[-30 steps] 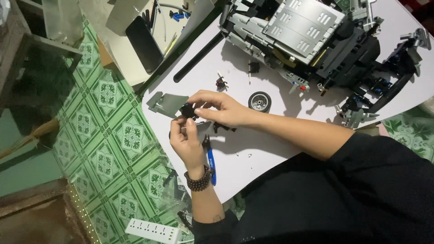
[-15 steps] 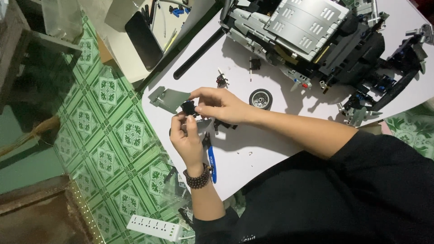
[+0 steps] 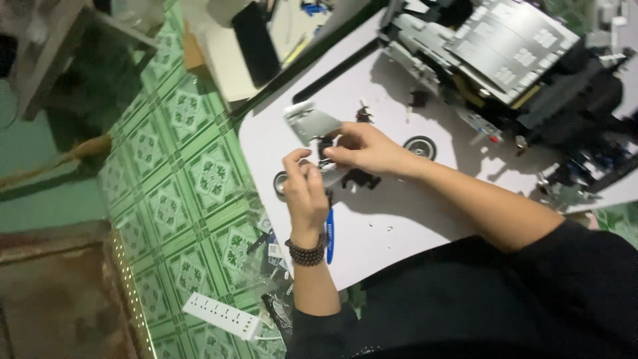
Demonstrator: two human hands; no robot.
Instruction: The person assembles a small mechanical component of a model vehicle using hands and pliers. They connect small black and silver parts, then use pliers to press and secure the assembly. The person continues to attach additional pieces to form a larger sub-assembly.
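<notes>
We look down on a white tabletop (image 3: 412,226) where a person in a black sleeve works on small parts. Both hands meet near the tabletop's left edge. The left hand (image 3: 304,189), with a dark bead bracelet (image 3: 307,252) on the wrist, has its grip closed on a small white and dark part (image 3: 325,156). The right hand (image 3: 362,149) pinches the same part from the other side, its grip pressed together on it. The part is held just above the tabletop, beside a grey metal plate (image 3: 311,123).

A small black wheel (image 3: 420,146) lies just right of the hands, and a blue-handled tool (image 3: 329,233) lies near the front edge. A large dismantled machine (image 3: 518,60) fills the far right corner. A white power strip (image 3: 222,316) rests on the green tiled floor (image 3: 193,179).

We judge this a fitting or separating step on the small part; the next move calls for a steady, fine pinch from both hands.
</notes>
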